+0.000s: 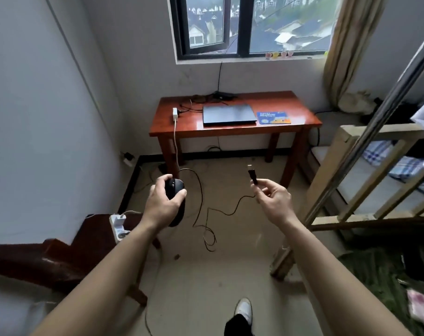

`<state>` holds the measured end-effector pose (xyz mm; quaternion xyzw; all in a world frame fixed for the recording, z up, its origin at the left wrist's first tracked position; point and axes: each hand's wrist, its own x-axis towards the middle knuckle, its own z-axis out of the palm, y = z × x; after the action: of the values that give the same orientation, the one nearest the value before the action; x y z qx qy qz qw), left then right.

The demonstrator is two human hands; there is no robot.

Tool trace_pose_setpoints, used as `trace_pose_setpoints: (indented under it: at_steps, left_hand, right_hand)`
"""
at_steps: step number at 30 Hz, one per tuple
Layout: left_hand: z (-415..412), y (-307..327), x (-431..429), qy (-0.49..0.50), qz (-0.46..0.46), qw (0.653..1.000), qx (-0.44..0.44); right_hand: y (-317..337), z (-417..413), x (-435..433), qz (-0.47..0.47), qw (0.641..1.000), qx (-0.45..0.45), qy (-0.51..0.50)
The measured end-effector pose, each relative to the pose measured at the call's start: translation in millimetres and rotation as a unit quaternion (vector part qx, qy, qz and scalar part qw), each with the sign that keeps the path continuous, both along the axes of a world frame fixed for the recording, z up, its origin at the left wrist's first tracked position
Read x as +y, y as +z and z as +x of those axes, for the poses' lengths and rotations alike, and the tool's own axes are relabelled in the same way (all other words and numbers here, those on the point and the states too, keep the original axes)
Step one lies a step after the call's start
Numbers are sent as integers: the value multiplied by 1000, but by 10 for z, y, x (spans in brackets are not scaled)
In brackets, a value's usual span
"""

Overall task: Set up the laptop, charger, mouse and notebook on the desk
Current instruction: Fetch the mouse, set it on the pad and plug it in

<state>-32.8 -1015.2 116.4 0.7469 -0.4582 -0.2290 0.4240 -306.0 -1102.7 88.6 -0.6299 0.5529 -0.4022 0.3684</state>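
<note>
My left hand grips a black wired mouse in mid-air, well short of the desk. My right hand pinches the mouse's USB plug, held upright. The black cable hangs in loops between both hands. Ahead stands a red-brown wooden desk under the window. A shut dark laptop lies at its middle. A blue mouse pad lies right of the laptop. A white charger sits on the desk's left part, its white cord dropping over the front edge. No notebook is visible.
A black box with cables sits at the desk's back edge. A dark wooden chair with a white power strip stands at my left. A wooden bed frame and a metal pole fill the right side. My white shoe is on the floor.
</note>
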Motion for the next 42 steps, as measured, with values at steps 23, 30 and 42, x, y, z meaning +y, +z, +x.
trace_pose_setpoints:
  at_steps: [23,30,42]
  left_hand:
    - [331,496,-5892,-44,-65,990,115]
    - [255,611,-7925,-132,-70,981,126]
    - [-726,617,-10141,-198,-76,970,123]
  right_hand:
    - [1161,547,-5771,-121,986,-110,-20]
    - [1421,387,-7306,-137,980,-87,-111]
    - [1371,-528,-9297,-136,969,-112,-176]
